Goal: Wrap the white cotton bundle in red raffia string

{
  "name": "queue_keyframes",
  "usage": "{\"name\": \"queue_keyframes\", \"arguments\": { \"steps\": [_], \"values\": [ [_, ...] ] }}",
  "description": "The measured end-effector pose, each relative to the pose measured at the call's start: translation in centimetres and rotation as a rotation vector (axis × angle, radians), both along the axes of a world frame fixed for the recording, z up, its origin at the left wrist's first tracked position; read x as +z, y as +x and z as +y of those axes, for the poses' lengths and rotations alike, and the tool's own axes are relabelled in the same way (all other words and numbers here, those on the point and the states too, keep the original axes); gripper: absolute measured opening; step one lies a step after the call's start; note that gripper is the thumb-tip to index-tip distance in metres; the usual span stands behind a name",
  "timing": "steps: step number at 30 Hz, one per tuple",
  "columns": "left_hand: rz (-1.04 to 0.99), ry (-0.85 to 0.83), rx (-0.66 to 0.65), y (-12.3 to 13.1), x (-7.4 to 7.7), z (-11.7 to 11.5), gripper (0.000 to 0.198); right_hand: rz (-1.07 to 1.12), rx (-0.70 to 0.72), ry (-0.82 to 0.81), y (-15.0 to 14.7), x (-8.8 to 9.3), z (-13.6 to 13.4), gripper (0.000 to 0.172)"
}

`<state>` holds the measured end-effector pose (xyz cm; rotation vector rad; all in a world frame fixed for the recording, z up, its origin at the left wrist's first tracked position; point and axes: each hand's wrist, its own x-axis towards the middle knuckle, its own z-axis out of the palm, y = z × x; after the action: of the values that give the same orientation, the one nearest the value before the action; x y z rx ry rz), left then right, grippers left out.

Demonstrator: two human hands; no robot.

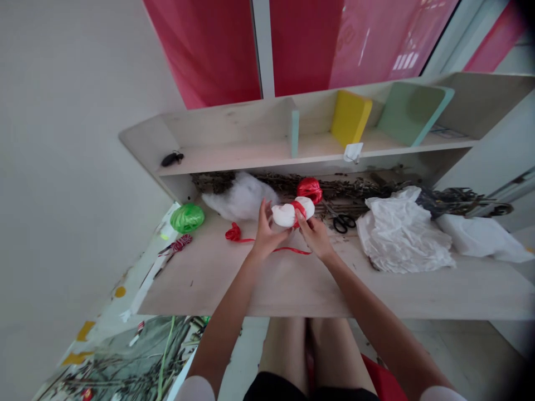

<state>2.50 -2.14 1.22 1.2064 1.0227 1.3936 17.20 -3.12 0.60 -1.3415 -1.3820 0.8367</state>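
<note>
A white bundle (284, 215), pinched in at its middle by a red ribbon (297, 210), is held just above the desk. My left hand (267, 234) curves around its left end, thumb below and fingers up along the side. At the red band, my right hand (314, 235) grips the bundle between thumb and fingers. A loose red ribbon strip (292, 250) trails on the desktop beneath, towards a small red ribbon wad (234, 232) on the left. Behind the bundle sits a red ribbon ball (310, 190). Black-handled scissors (343, 223) lie right of my right hand.
White stuffing (240, 197) and dry twigs (346, 189) lie under the shelf (234, 156). Crumpled white sheeting (405, 234) covers the right side. A green ribbon ball (187, 218) and a red-and-white cord bundle (180, 243) sit at the desk's left edge.
</note>
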Motion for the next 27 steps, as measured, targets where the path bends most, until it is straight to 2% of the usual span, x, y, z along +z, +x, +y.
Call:
{"name": "queue_keyframes", "arguments": {
  "steps": [2, 4, 7, 9, 12, 16, 19, 23, 27],
  "values": [
    [-0.257, -0.208, -0.132, -0.1, 0.4, 0.1, 0.091, -0.013, -0.041, 0.048, 0.1, 0.0, 0.0, 0.055],
    [-0.428, -0.383, -0.255, -0.4, 0.6, 0.1, 0.068, -0.106, -0.028, 0.127, 0.2, -0.4, 0.0, 0.054],
    [-0.518, -0.414, -0.289, -0.5, 0.6, 0.0, 0.048, -0.309, 0.055, 0.197, 0.0, -1.3, 0.0, 0.05],
    [-0.497, -0.393, -0.244, -0.5, 0.5, 0.0, 0.046, -0.405, 0.11, 0.185, -0.1, -1.7, 0.0, 0.046],
    [-0.437, -0.363, -0.136, -0.1, 0.7, -0.1, 0.053, -0.421, 0.164, 0.175, -0.3, -1.8, -0.1, 0.043],
    [-0.387, -0.277, 0.057, 0.1, 1.3, 0.1, 0.062, -0.289, 0.255, 0.138, 0.0, -1.7, 0.1, 0.036],
    [-0.426, -0.252, 0.159, -0.5, 1.4, 0.5, 0.06, -0.152, 0.289, 0.033, 0.5, -1.8, 0.4, 0.032],
    [-0.46, -0.234, 0.184, -1.4, 1.3, 0.9, 0.054, -0.04, 0.267, -0.038, 1.1, -1.6, 0.7, 0.034],
    [-0.47, -0.233, 0.148, -1.7, 1.4, 0.8, 0.053, 0.049, 0.267, -0.029, 1.1, -1.0, 0.9, 0.046]
  ]
}}
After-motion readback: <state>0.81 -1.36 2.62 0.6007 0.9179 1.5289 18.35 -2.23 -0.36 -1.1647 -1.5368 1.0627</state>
